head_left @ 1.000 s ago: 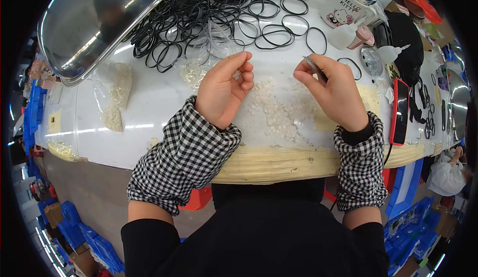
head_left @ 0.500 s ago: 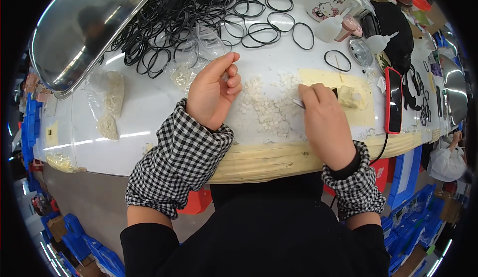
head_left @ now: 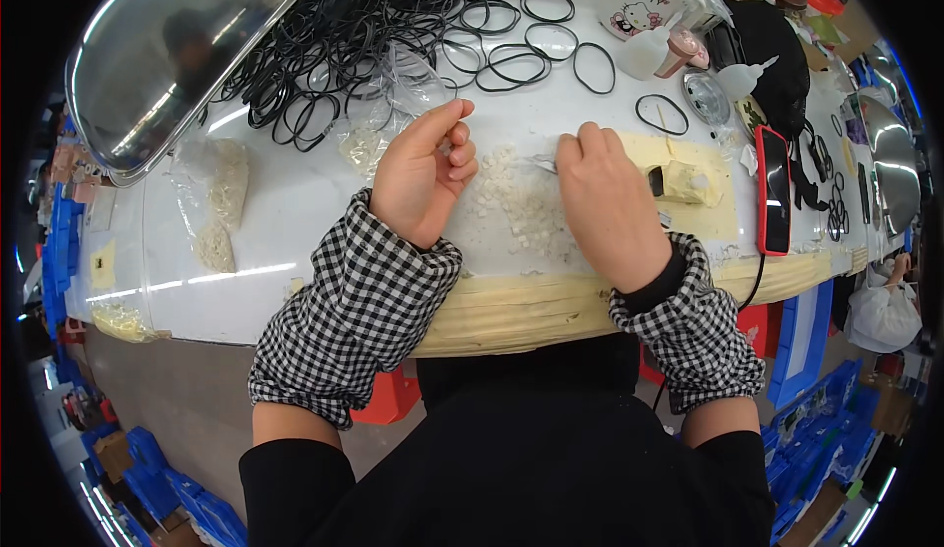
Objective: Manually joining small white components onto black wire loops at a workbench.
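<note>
My right hand (head_left: pixel 612 203) is closed in a pinch on metal tweezers (head_left: pixel 542 162), whose silver tip points left over the pile of small white square pieces (head_left: pixel 523 211). Most of the tool is hidden behind my fingers. To the left of the pile, my left hand (head_left: pixel 421 175) is raised above the table with fingers curled and the thumb against the forefinger. Whatever it may hold is too small or hidden to make out. A clear plastic bag (head_left: pixel 366 144) with pale pieces lies just behind my left hand. Beside my right hand sits a yellow taped block (head_left: pixel 686 184) on a yellow sheet (head_left: pixel 723 223).
A heap of black elastic bands (head_left: pixel 344 41) fills the back. At the back left leans a shiny metal bowl (head_left: pixel 147 75); a bag of pale pieces (head_left: pixel 226 188) lies below it. A white mug (head_left: pixel 634 1), squeeze bottle (head_left: pixel 742 77) and red-cased phone (head_left: pixel 775 193) stand or lie right.
My right hand has moved left and a little away from me, bringing the tweezers' tip over the far part of the pile. The left hand has hardly moved.
</note>
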